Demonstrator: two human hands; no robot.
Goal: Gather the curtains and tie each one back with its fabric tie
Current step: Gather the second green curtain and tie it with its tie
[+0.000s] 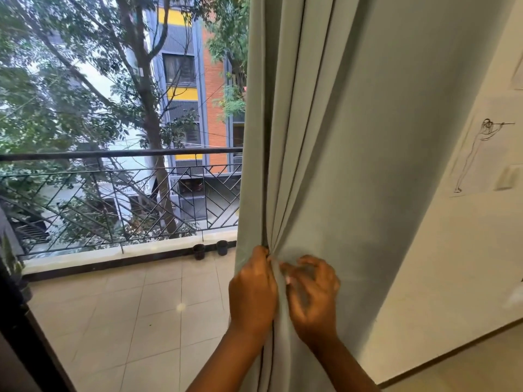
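Note:
A pale grey-green curtain (353, 137) hangs on the right side of a glass balcony door, its folds drawn together low down. My left hand (252, 287) grips the bunched folds at the curtain's left edge. My right hand (312, 292) is just to the right of that bunch, fingers curled, its fingertips at the fabric beside the left hand. Whether it pinches the cloth I cannot tell. No fabric tie is visible.
To the right stands a cream wall (452, 264) with a line drawing (475, 154) and a light switch (508, 179). Through the glass lie a tiled balcony floor (127, 321), a black metal railing (113, 193) and two small dark pots (210, 248). A dark door frame (25, 349) stands at the left.

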